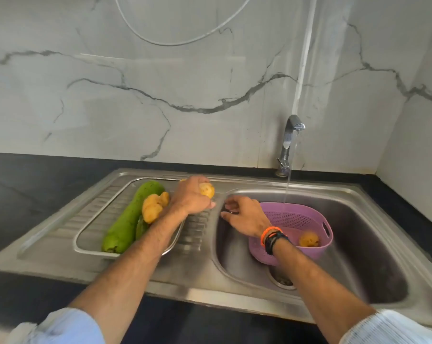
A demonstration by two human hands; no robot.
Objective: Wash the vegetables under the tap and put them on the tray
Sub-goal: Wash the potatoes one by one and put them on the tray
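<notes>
Left hand (191, 197) grips a potato (207, 189) over the far end of the steel tray (91, 234). Nearer than the grip, on the tray, lie a green gourd (128, 219) and more potatoes (153, 207). Right hand (244, 216), fingers loosely spread and holding nothing, hovers beside the grip at the sink (359, 244) rim. Further right, a purple basket (294, 234) holds one potato under the running tap (290, 142). Black counter (23, 189) and marble wall (160, 83) surround the sink.

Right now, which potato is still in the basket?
The lone potato in the purple basket in the sink basin, near its right wall. One other is gripped in the left hand; the rest lie on the steel tray beside the green gourd.
</notes>
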